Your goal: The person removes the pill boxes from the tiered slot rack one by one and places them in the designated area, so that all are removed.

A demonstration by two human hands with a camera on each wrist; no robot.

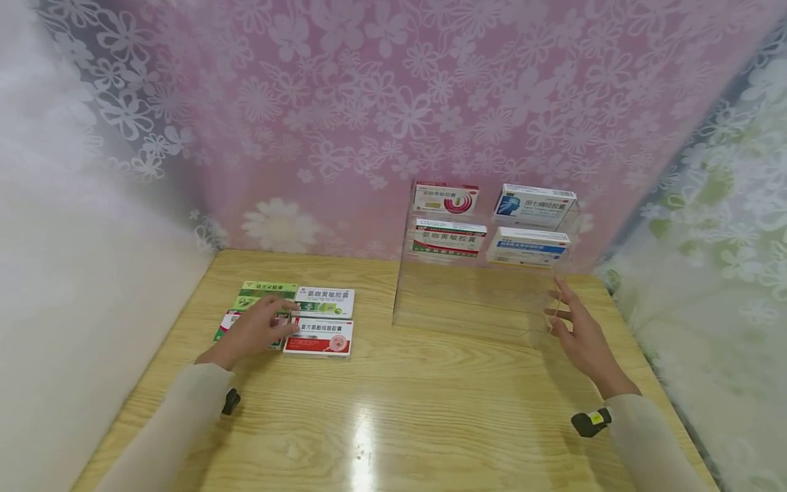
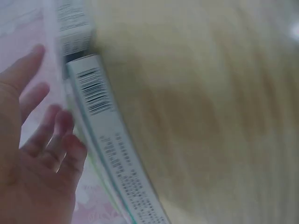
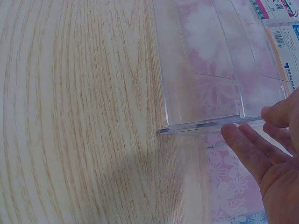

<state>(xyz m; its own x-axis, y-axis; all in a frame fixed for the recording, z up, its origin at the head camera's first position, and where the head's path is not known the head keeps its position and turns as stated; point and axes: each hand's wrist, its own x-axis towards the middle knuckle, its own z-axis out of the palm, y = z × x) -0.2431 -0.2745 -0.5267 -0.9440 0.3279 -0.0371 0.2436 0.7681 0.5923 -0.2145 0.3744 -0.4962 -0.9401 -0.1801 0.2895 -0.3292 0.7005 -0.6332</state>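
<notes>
In the head view my left hand (image 1: 261, 326) hovers over a group of medicine boxes, fingers loosely bent and nothing gripped. Beneath it are a green box (image 1: 252, 290) and a partly covered red, white and green box (image 1: 225, 324). Right of these lie a white-and-green box (image 1: 324, 302) and a red-and-white box (image 1: 318, 339). The left wrist view shows the fingers beside a white box edge (image 2: 112, 140); contact is unclear. My right hand (image 1: 581, 342) touches the right side of a clear acrylic rack (image 1: 467, 301) with fairly straight fingers.
Across the rack's upper tiers stand a white box with a pink swirl (image 1: 445, 198), a blue-and-white box (image 1: 536, 206), a red-green-white box (image 1: 449, 239) and a blue-striped box (image 1: 529, 247). Flowered cloth (image 1: 369, 102) hangs behind the wooden table (image 1: 430, 417).
</notes>
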